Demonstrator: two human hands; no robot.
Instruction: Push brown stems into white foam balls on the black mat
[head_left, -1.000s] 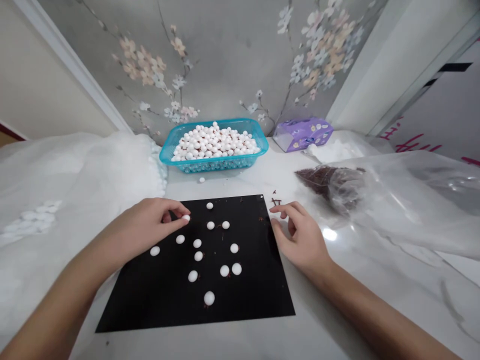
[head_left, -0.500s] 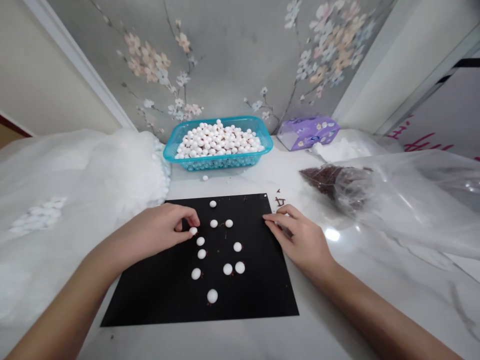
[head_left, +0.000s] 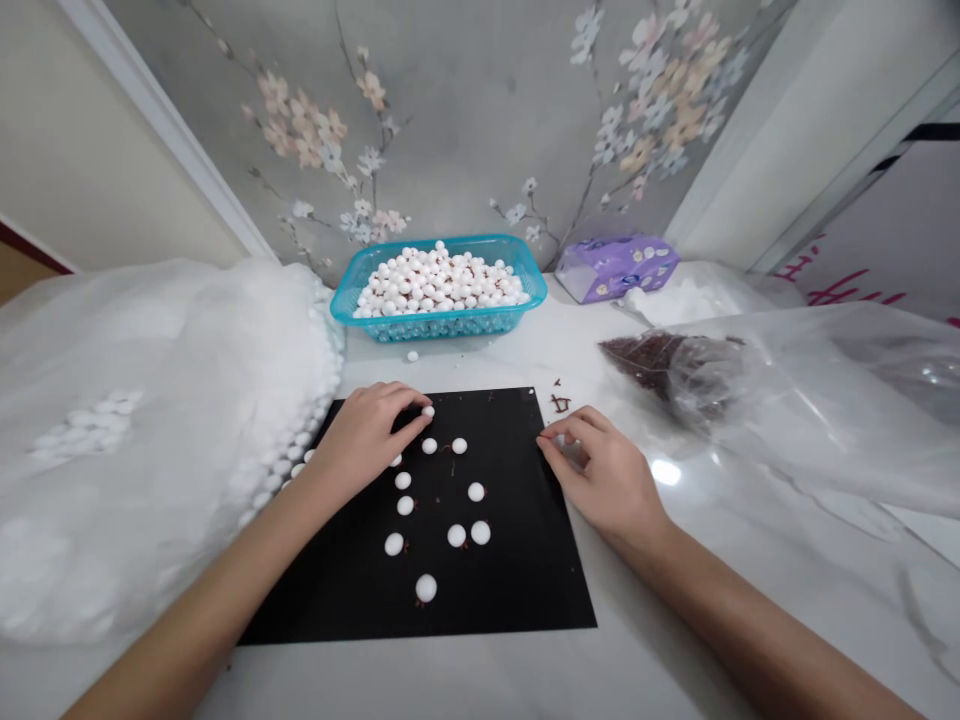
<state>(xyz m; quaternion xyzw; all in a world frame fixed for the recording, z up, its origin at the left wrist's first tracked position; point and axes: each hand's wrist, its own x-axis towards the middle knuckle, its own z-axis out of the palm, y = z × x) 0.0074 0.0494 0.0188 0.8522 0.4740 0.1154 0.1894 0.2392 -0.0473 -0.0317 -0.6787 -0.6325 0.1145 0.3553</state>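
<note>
While the left hand [head_left: 360,430] pinches a white ball [head_left: 428,412] at the black sheet's [head_left: 517,580] 12 o'clock, the right hand [head_left: 606,470] rests at 2 o'clock, fingertips nearly meeting; whether they grip anything, I cannot tell. Beyond 12 o'clock, the turquoise basket [head_left: 535,290], heaped with balls and brown bits, looks like finished work. About ten loose balls [head_left: 426,588] on the sheet and a bagful [head_left: 165,350] at 9 o'clock seemingly remain.
</note>
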